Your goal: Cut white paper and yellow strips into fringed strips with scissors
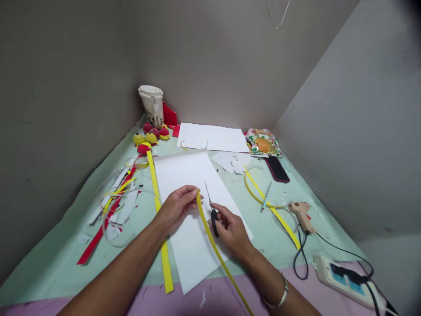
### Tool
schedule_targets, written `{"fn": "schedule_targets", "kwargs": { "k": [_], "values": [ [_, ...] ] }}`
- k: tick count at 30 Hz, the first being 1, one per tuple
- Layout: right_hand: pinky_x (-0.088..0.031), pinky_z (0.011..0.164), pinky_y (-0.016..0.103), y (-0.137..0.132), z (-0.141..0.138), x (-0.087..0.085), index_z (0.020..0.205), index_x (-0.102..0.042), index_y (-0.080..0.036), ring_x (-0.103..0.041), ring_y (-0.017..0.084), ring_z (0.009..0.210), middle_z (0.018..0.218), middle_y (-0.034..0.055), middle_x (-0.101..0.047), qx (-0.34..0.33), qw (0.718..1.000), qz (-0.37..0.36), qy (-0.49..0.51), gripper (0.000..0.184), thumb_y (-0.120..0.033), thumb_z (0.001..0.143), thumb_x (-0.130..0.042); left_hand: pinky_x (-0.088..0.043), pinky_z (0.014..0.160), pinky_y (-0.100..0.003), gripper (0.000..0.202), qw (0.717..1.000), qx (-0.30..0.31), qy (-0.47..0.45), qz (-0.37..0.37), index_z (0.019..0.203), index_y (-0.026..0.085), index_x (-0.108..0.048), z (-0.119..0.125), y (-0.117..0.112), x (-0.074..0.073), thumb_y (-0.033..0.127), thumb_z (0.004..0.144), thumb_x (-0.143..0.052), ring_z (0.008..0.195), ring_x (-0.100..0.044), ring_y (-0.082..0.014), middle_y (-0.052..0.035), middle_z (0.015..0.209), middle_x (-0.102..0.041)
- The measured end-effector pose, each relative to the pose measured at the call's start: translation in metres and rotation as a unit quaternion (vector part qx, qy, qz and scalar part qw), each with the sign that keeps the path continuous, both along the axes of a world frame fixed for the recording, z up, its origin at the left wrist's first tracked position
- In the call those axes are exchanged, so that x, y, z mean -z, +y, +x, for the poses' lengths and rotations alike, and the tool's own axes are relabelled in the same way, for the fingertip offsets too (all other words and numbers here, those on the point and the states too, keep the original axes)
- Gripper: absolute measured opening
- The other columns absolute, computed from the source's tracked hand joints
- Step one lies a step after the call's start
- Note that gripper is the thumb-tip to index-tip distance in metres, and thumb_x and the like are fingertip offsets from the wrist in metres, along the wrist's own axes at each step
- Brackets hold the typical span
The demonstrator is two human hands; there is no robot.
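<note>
Pinched in my left hand is the upper end of a long yellow strip, its edge cut into a fine fringe near the top. The strip runs down between my arms and leaves the view at the bottom. My right hand grips black-handled scissors by the loops, blades pointing up and away, a little right of the strip and apart from it. Both hands are over a large white paper sheet. Left of the sheet lies a flat yellow strip.
Paper scraps and a red strip lie left. Yellow-and-red balls and a white cup stand at the back. On the right are a phone, a glue gun, its cord and a power strip.
</note>
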State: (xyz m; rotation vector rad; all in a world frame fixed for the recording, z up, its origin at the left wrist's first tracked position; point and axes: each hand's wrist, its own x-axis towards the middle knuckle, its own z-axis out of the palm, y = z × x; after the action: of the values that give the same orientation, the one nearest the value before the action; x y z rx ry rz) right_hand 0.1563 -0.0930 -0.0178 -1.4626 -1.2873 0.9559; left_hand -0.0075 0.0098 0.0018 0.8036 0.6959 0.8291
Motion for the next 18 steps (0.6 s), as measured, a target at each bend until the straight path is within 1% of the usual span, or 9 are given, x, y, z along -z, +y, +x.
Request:
{"fn": "schedule_targets", "kwargs": {
  "k": [2,5,11,14,18],
  "values": [
    [-0.043,0.057,0.022,-0.0027,-0.0016,-0.0025,0.121,-0.066,-0.016,-0.047,0.010,0.057,0.070,-0.0029,-0.055,-0.006,1.000,0.009,-0.023,0.044,-0.022,0.078,-0.060,-0.049,0.060,-0.016,0.018,1.000,-0.012,0.009,0.002,0.083,0.015,-0.068,0.0005,0.0009,0.0015,0.028,0.076,-0.078,0.068,-0.061,-0.0100,-0.0034,0.077,-0.068],
    [-0.044,0.058,0.022,-0.0043,-0.0016,-0.0040,0.120,-0.068,-0.015,-0.048,0.011,0.057,0.072,-0.0014,-0.059,-0.012,0.998,0.031,-0.057,0.044,-0.021,0.077,-0.059,-0.049,0.061,-0.016,0.018,1.000,-0.013,0.011,0.007,0.083,0.014,-0.069,0.0006,0.0029,0.0038,0.028,0.076,-0.078,0.068,-0.060,-0.0091,-0.0028,0.078,-0.068],
    [-0.047,0.063,0.023,-0.0059,0.0001,0.0003,0.122,-0.068,-0.015,-0.052,0.013,0.062,0.077,0.0012,-0.068,-0.037,0.988,0.076,-0.126,0.048,-0.017,0.075,-0.057,-0.049,0.060,-0.016,0.021,1.000,-0.026,0.015,-0.002,0.082,0.014,-0.070,0.0010,0.0035,0.0052,0.028,0.072,-0.081,0.063,-0.056,-0.0070,0.0007,0.072,-0.063],
    [-0.050,0.066,0.024,-0.0065,0.0008,0.0016,0.123,-0.067,-0.015,-0.057,0.014,0.065,0.086,0.0038,-0.072,-0.045,0.987,0.086,-0.131,0.049,-0.017,0.075,-0.057,-0.049,0.060,-0.016,0.020,0.999,-0.027,0.023,0.002,0.081,0.014,-0.070,0.0012,0.0030,0.0046,0.028,0.072,-0.081,0.064,-0.057,-0.0072,0.0006,0.073,-0.063],
    [-0.053,0.073,0.027,-0.0065,0.0016,0.0024,0.124,-0.067,-0.019,-0.063,0.016,0.072,0.099,0.0053,-0.075,-0.047,0.986,0.088,-0.133,0.049,-0.017,0.076,-0.058,-0.049,0.060,-0.017,0.019,0.999,-0.021,0.027,0.005,0.081,0.013,-0.070,0.0010,0.0025,0.0036,0.027,0.073,-0.080,0.064,-0.057,-0.0076,0.0003,0.073,-0.063]
  ]
}}
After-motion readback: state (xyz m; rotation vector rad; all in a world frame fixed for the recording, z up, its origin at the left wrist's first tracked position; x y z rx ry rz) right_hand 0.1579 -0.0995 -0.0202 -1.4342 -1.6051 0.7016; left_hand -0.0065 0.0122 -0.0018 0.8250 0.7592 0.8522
